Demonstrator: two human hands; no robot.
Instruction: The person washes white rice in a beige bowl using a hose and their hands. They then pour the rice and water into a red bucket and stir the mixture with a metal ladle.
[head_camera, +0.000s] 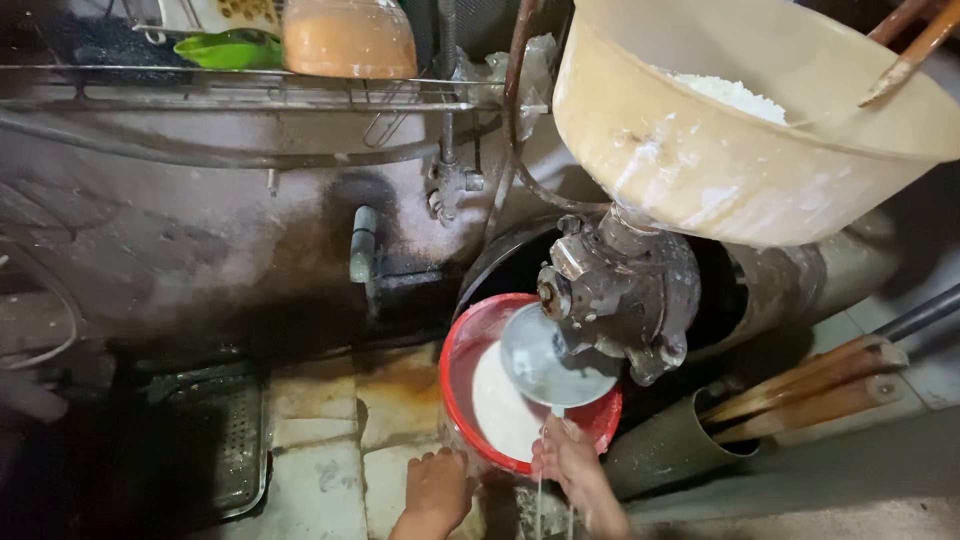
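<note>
Red bucket (470, 350) just above both hands, left grip (436, 487) and right grip (566, 458) closed on its rim

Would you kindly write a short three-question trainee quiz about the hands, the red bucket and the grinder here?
1. True or false: the red bucket holds a white liquid.
2. What sits on top of the grinder? A) beige hopper B) blue kettle C) glass jar
3. Which hand is at the bucket's near rim: left hand, right hand, or both?

Key: 1 true; 2 A; 3 both.
</note>
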